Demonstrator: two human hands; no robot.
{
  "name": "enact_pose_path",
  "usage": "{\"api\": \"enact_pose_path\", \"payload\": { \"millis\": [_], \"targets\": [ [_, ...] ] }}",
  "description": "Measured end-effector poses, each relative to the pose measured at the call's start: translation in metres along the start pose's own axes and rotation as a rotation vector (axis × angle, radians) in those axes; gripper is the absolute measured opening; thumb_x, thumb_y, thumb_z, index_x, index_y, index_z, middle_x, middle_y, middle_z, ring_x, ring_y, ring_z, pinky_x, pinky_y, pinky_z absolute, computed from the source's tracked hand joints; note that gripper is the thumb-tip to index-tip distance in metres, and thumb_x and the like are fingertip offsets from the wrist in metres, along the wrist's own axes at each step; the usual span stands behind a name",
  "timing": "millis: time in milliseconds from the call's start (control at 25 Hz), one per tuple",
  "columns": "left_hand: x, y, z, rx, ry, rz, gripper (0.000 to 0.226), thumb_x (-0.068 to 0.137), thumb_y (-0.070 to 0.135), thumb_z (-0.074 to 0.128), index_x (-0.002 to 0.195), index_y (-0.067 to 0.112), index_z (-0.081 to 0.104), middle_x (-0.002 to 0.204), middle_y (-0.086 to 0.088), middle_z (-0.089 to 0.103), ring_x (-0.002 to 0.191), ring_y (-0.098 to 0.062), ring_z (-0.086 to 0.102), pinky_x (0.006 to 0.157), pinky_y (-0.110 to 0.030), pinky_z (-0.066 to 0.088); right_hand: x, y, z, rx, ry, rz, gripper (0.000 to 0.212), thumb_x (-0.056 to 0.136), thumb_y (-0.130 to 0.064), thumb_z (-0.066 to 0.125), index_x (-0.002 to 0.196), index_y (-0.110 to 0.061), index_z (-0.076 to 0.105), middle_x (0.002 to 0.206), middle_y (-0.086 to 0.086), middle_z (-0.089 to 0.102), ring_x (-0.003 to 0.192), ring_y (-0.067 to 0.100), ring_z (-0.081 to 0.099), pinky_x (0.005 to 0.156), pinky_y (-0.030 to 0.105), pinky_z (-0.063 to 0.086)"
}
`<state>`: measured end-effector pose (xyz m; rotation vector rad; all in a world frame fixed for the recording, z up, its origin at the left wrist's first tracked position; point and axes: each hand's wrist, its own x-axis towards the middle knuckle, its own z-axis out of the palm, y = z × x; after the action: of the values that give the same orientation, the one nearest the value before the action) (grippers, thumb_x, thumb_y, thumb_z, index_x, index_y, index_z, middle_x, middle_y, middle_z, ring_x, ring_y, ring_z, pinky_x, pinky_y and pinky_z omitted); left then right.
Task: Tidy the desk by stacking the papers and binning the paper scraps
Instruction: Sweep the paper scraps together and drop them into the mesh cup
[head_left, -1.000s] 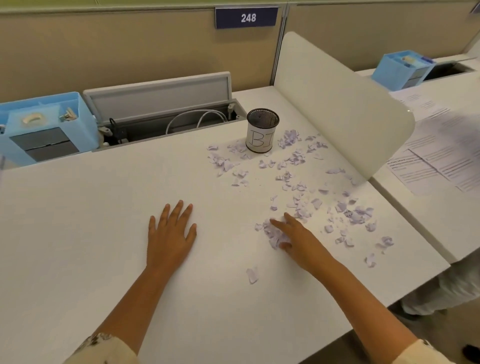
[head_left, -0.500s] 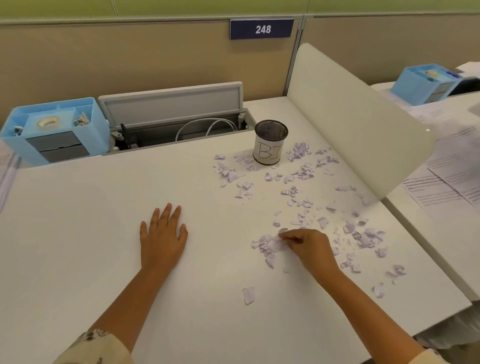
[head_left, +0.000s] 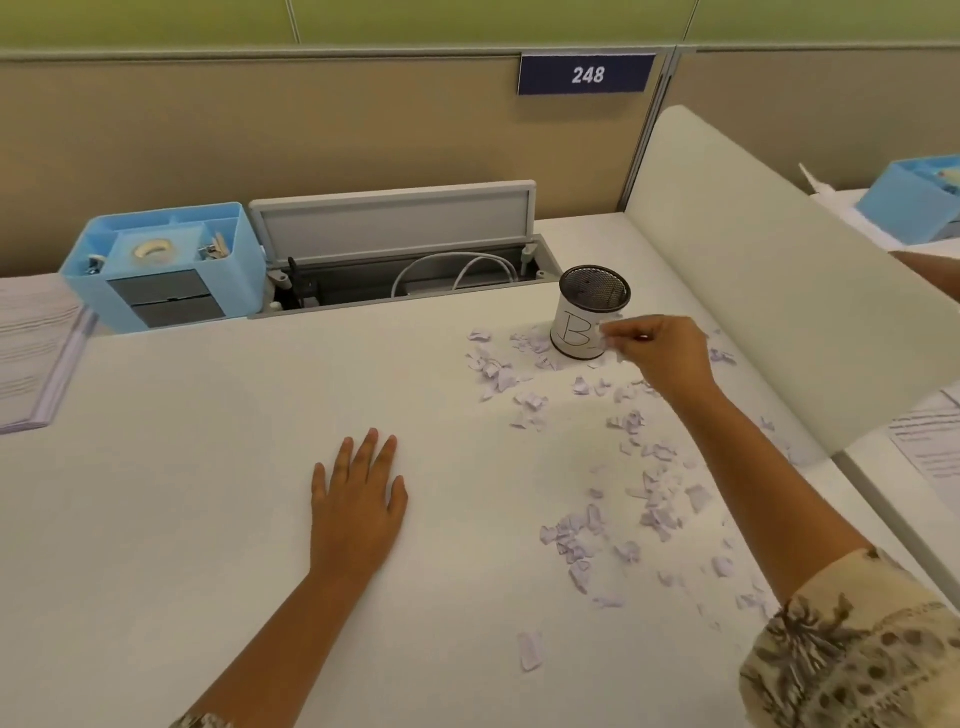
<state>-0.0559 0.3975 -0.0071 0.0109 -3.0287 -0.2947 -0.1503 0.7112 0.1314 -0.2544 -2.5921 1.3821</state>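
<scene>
Several pale lilac paper scraps (head_left: 576, 535) lie scattered over the right half of the white desk (head_left: 182, 493). A small black mesh cup (head_left: 592, 312) with a white label, serving as the bin, stands at the back among them. My right hand (head_left: 660, 353) hovers just right of the cup's side and pinches a few paper scraps (head_left: 609, 332) in its fingertips. My left hand (head_left: 358, 499) rests flat on the desk with fingers straight. A stack of printed papers (head_left: 31, 353) lies at the far left edge.
A blue desk organiser (head_left: 161, 265) stands at the back left beside an open cable tray (head_left: 405, 265) with a white cable. A pale divider panel (head_left: 769, 280) bounds the desk's right side; beyond it lie printed sheets (head_left: 930, 447) and another blue organiser (head_left: 914, 202).
My right hand has lifted from the scrap pile near the front and moved back to the mesh cup with scraps pinched in it. My left hand stays flat in place.
</scene>
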Motion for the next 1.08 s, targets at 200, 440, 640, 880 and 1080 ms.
{"api": "enact_pose_path", "payload": {
  "millis": [200,440,640,880,1080],
  "targets": [
    [0.0,-0.001,-0.001,0.019,-0.009,0.003,0.054,0.089,0.04,0.026,0.135,0.02,0.047,0.141,-0.004,0.046,0.131,-0.027,0.041,0.102,-0.053,0.033,0.086,-0.02,0.013,-0.151,0.066,-0.091,0.017,0.078,-0.005,0.069,0.095,-0.006,0.073,0.088,0.009,0.072,0.059,-0.007,0.057,0.071,0.01,0.048],
    [0.0,0.0,0.001,0.004,0.009,-0.006,0.055,0.093,0.043,0.017,0.135,0.022,0.045,0.142,-0.002,0.044,0.133,-0.024,0.037,0.105,-0.051,0.03,0.128,-0.019,0.026,-0.581,-0.184,-0.107,0.023,0.082,-0.013,0.066,0.105,-0.012,0.07,0.112,0.009,0.067,0.103,0.026,0.059,0.083,0.027,0.044],
    [0.0,0.0,0.001,-0.013,0.009,-0.01,0.065,0.094,0.048,0.002,0.136,0.021,0.045,0.142,-0.002,0.044,0.132,-0.025,0.037,0.104,-0.051,0.03,0.134,-0.024,0.027,-0.64,-0.156,-0.151,0.021,0.09,-0.015,0.055,0.104,-0.013,0.07,0.11,0.011,0.067,0.094,0.026,0.061,0.082,0.033,0.047],
    [0.0,0.001,0.0,-0.013,0.009,-0.013,0.054,0.094,0.041,0.017,0.135,0.021,0.045,0.142,-0.002,0.044,0.132,-0.025,0.038,0.105,-0.051,0.031,0.106,-0.043,0.072,-0.545,-0.019,-0.426,0.02,0.092,-0.018,0.053,0.106,-0.012,0.065,0.114,0.012,0.05,0.088,0.022,0.054,0.076,0.028,0.045],
    [0.0,0.001,0.0,0.011,0.003,-0.009,0.055,0.095,0.041,0.014,0.135,0.021,0.046,0.142,-0.002,0.045,0.132,-0.024,0.039,0.107,-0.044,0.018,0.074,-0.034,0.151,-0.665,-0.456,-0.482,0.034,0.095,-0.022,0.047,0.128,-0.015,0.052,0.142,0.01,0.039,0.126,0.026,0.043,0.103,0.036,0.037]
  ]
}}
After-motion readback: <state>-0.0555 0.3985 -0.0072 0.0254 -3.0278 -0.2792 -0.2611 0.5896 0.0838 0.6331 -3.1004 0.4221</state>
